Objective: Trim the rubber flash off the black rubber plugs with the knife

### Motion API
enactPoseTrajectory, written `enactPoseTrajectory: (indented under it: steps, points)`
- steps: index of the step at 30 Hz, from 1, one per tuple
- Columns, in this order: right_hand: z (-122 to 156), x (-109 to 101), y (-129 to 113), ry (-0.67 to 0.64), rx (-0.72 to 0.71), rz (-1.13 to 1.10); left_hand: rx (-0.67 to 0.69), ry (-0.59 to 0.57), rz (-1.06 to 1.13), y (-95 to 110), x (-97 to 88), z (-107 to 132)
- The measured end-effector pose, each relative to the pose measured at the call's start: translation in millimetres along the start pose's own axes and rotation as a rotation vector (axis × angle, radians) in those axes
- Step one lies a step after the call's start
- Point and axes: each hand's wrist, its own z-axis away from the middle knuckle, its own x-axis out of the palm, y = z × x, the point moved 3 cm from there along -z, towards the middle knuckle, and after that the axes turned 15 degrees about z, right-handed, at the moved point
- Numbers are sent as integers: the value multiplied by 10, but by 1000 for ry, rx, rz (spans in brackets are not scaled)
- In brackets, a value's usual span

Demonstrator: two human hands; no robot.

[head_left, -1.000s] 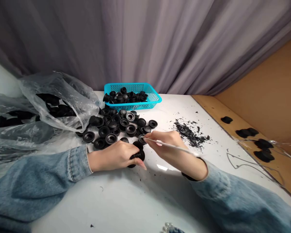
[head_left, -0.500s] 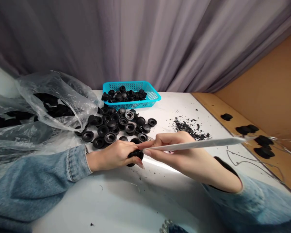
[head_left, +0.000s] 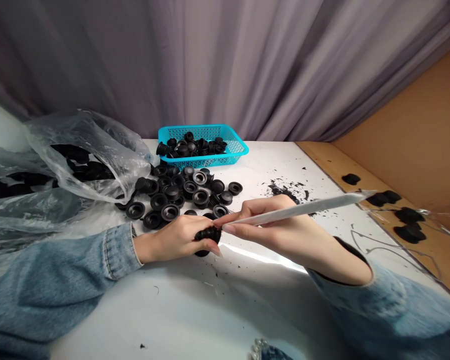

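My left hand (head_left: 180,239) is closed around a black ribbed rubber part (head_left: 208,235) held just above the white table (head_left: 195,305). My right hand (head_left: 281,225) pinches a long thin silvery blade tool (head_left: 303,209); its tip meets the rubber part and its handle points right. Both wrists come out of denim sleeves. Right behind my hands lies a pile of several black rubber rings and caps (head_left: 183,192).
A turquoise plastic basket (head_left: 230,152) with more black parts stands at the back. A clear plastic bag (head_left: 63,165) of parts lies at the left. Black trimmings (head_left: 285,191) are scattered right of the pile. A brown board with black pieces (head_left: 405,220) runs along the right. Grey curtain behind.
My right hand turned so the tool's handle swung up and out to the right, then rose slightly. My left hand stayed in place gripping the rubber part.
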Motion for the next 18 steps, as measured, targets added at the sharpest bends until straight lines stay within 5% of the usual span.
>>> enactPoseTrajectory:
  steps: [4,18]
  points:
    - [-13,11,11,7,-11,-13,-109,5,-32,13,-5,-5]
    - [100,-6,-67,38,0,-37,-19,90,-150,145,-40,-31]
